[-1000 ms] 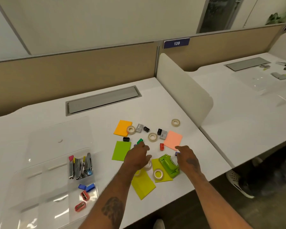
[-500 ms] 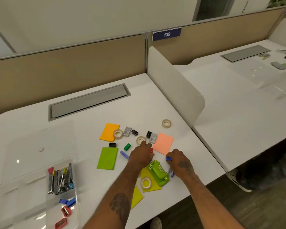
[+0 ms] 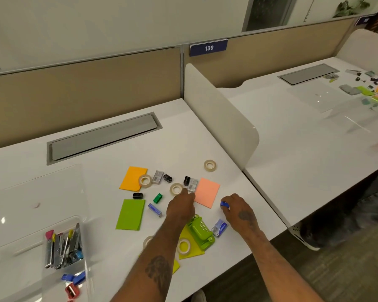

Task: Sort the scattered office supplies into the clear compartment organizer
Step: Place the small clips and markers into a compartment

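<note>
**Two hands low over the scattered supplies**

Head view: both hands hover in the middle of the white desk (image 3: pixel 183 131); the left hand (image 3: pixel 180 207) reaches forward with fingers curled down, its tips at the near edge of the salmon sticky pad (image 3: pixel 206 192) and just beside a tape roll (image 3: pixel 176 188); whether those fingers pinch anything cannot be told, since the back of the hand hides them; the right hand (image 3: pixel 238 211) holds a small blue sharpener (image 3: pixel 224 204) pinched between thumb and fingertips, just above the desk, right of the salmon pad. A green hole punch (image 3: pixel 200 231) lies between the two forearms, partly on a yellow sticky pad (image 3: pixel 191 250) that also carries another tape roll (image 3: pixel 183 246); a blue staple box (image 3: pixel 219 227) sits just beside the punch, near the right wrist. Farther out lie an orange sticky pad (image 3: pixel 131 178), a green sticky pad (image 3: pixel 131 214) and a green sharpener (image 3: pixel 157 198). The clear compartment organizer (image 3: pixel 31 243) stands at the left, well apart from the hands; one compartment holds a bunch of staplers (image 3: pixel 62 247), the next nearer one holds blue and red sharpeners (image 3: pixel 73 283).
</note>
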`<state>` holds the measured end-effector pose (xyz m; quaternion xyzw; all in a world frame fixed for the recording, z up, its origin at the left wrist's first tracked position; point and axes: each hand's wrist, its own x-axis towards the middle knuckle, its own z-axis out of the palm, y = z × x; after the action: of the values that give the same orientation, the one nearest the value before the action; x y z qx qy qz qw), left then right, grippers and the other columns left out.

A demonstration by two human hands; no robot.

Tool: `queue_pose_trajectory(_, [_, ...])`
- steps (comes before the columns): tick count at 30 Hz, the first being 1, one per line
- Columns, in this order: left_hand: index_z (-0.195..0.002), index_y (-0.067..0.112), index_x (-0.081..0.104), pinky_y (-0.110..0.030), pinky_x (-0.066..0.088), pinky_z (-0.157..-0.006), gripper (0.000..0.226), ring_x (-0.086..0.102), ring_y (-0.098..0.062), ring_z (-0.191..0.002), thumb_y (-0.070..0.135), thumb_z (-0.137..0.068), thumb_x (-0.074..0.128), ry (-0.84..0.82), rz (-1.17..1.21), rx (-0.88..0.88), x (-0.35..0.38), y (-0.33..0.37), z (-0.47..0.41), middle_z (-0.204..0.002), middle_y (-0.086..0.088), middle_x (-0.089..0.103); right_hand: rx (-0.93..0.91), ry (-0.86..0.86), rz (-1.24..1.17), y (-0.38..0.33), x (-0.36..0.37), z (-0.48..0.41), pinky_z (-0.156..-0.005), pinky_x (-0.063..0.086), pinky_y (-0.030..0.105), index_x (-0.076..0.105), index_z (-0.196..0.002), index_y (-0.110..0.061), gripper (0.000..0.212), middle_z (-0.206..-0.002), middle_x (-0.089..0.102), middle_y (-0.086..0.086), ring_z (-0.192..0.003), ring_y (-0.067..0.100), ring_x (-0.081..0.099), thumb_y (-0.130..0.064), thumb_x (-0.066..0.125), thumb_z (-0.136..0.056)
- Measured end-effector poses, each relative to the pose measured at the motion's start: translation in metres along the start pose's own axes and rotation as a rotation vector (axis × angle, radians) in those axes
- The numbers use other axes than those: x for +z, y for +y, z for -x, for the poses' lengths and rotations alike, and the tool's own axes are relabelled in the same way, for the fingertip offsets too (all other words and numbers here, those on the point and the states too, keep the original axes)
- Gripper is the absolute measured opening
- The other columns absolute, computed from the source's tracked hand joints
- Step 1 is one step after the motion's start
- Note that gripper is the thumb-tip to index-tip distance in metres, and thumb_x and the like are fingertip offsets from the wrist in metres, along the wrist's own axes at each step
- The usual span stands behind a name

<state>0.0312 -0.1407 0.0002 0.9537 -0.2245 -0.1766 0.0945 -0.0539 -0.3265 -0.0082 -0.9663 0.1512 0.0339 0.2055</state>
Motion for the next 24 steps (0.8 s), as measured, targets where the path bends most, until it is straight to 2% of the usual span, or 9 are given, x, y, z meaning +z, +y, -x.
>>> queue_pose_trajectory(5, [-0.129, 0.016, 0.054, -0.042, 0.049, -0.085, 0.036, 0.059, -0.034, -0.108, 0.024, -0.094, 0.051, 0.067, 0.059, -0.006, -0.019, -0.02, 0.018, -0.131, -0.01, 0.048, -0.046, 0.032, -0.051, -0.035, -0.001, 0.001, -0.089, 0.049, 0.034, 0.06, -0.12, -0.014, 0.03, -0.116, 0.059, 0.008, -0.107, 0.023, 0.056, -0.026, 0.055, -0.094])
queue_pose_trajectory(10, [-0.13, 0.016, 0.053, -0.045, 0.051, -0.085, 0.038, 0.057, -0.036, -0.109, 0.026, -0.093, 0.054, 0.122, 0.092, -0.071, -0.042, -0.063, 0.053, -0.127, -0.011, 0.047, -0.174, 0.048, -0.092, -0.094, 0.009, 0.007, -0.09, 0.047, 0.038, 0.061, -0.117, -0.012, 0.028, -0.116, 0.059, 0.009, -0.111, 0.028, 0.055, -0.025, 0.056, -0.093])
queue_pose_trajectory(13, [-0.128, 0.017, 0.055, -0.041, 0.05, -0.083, 0.037, 0.058, -0.034, -0.107, 0.023, -0.091, 0.055, 0.162, 0.118, -0.131, -0.053, -0.096, 0.083, -0.128, -0.009, 0.048, -0.256, 0.047, -0.105, -0.136, 0.02, 0.014, -0.092, 0.045, 0.039, 0.061, -0.119, -0.009, 0.03, -0.117, 0.06, 0.012, -0.112, 0.031, 0.055, -0.024, 0.056, -0.093])
queue_pose_trajectory(18, [-0.129, 0.018, 0.055, -0.044, 0.049, -0.088, 0.04, 0.058, -0.038, -0.106, 0.027, -0.09, 0.054, 0.19, 0.124, -0.202, -0.062, -0.155, 0.147, -0.123, -0.012, 0.05, -0.367, -0.016, -0.163, -0.209, 0.044, 0.035, -0.085, 0.046, 0.037, 0.063, -0.114, -0.012, 0.027, -0.11, 0.06, 0.01, -0.106, 0.029, 0.057, -0.027, 0.057, -0.092])
queue_pose_trajectory(21, [-0.126, 0.012, 0.056, -0.042, 0.046, -0.092, 0.038, 0.056, -0.035, -0.109, 0.024, -0.09, 0.054, 0.201, 0.127, -0.243, -0.064, -0.188, 0.186, -0.122, -0.013, 0.052, -0.416, -0.063, -0.178, -0.25, 0.062, 0.055, -0.09, 0.042, 0.033, 0.063, -0.118, -0.018, 0.03, -0.112, 0.063, 0.006, -0.107, 0.024, 0.058, -0.033, 0.058, -0.092])
queue_pose_trajectory(24, [-0.12, 0.008, 0.058, -0.038, 0.046, -0.091, 0.035, 0.056, -0.032, -0.106, 0.02, -0.088, 0.054, 0.217, 0.166, -0.293, -0.065, -0.213, 0.224, -0.119, -0.013, 0.054, -0.46, -0.13, -0.165, -0.285, 0.078, 0.076, -0.087, 0.043, 0.031, 0.063, -0.117, -0.022, 0.029, -0.11, 0.065, 0.004, -0.106, 0.022, 0.058, -0.036, 0.056, -0.092])
